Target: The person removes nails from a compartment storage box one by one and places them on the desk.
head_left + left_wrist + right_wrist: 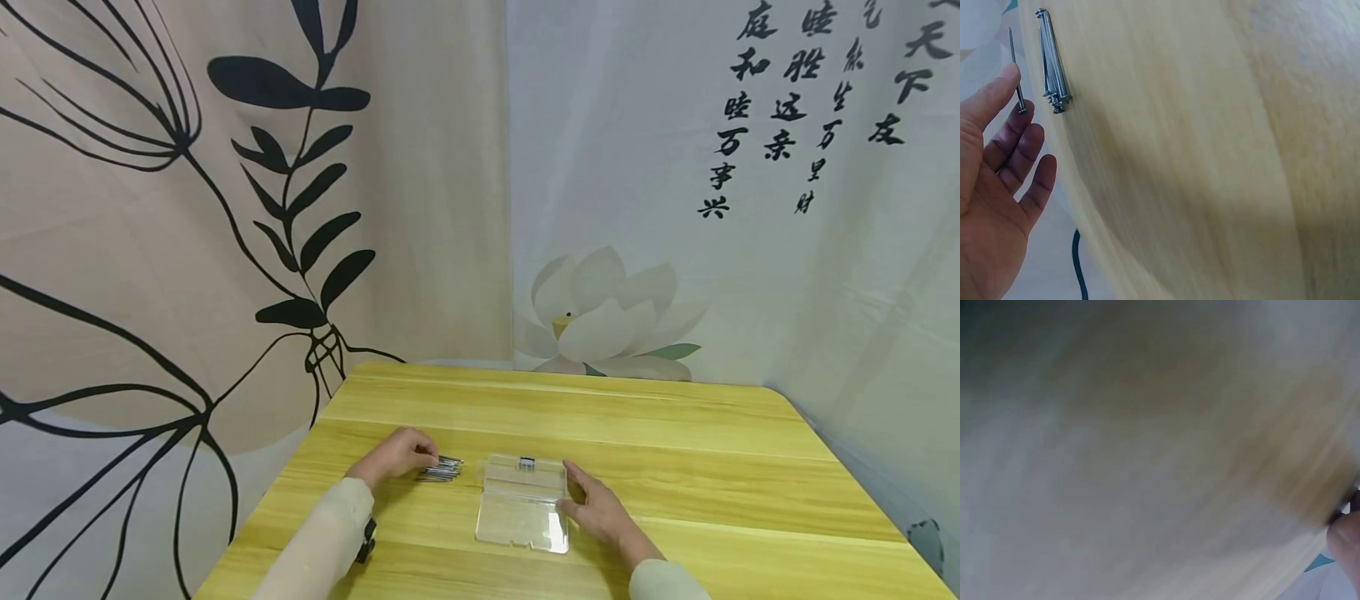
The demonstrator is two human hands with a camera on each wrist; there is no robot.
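Observation:
Between thumb and index finger, my left hand (1004,162) pinches a single thin metal nail (1016,72), its head pointing down in the left wrist view. Just past it a small bunch of similar nails (1052,65) lies on the table; the head view shows these loose nails (442,471) right by my left hand (401,457). A clear plastic box (522,504) lies opened flat to their right. My right hand (600,510) holds the box's right side, thumb near the hinge and fingers by the far corner. Only the thumb (1346,544) shows in the blurred right wrist view.
The yellow wood-grain table (675,450) has rounded far corners. Behind it hang curtains (435,183) printed with dark plants, a pale lotus and black characters. A black band (366,542) sits at the left sleeve.

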